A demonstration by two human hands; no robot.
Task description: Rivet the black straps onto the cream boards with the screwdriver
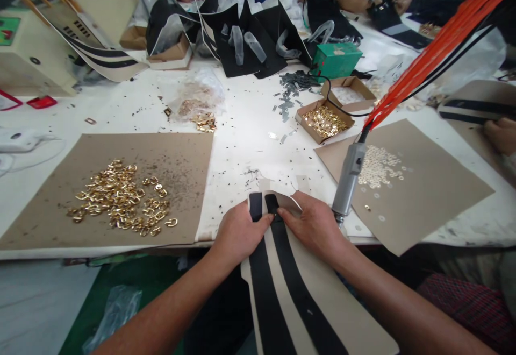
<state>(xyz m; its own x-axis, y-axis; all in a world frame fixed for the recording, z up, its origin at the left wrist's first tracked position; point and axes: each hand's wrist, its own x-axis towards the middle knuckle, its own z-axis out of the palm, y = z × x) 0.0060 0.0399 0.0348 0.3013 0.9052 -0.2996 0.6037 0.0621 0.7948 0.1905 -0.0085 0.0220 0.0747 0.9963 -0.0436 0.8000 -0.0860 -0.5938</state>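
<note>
Both hands (277, 218) clamped on the striped panel (296, 290), its lower end cut off.

A busy workshop
People sit around a long white bench (242, 145) with heaps of gold metal bits (124, 199), black cut pieces (258, 37) and a hanging metal tool (349, 180).

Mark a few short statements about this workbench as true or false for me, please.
1. The left grip and right grip both hold the striped panel. True.
2. The heap of gold metal loops lies inside a cardboard box. False: the gold metal loops lie on the left sheet.
3. Small white rings lie on the right sheet. True.
4. The metal box behind the cardboard tray is red. False: that metal box is green.
</note>
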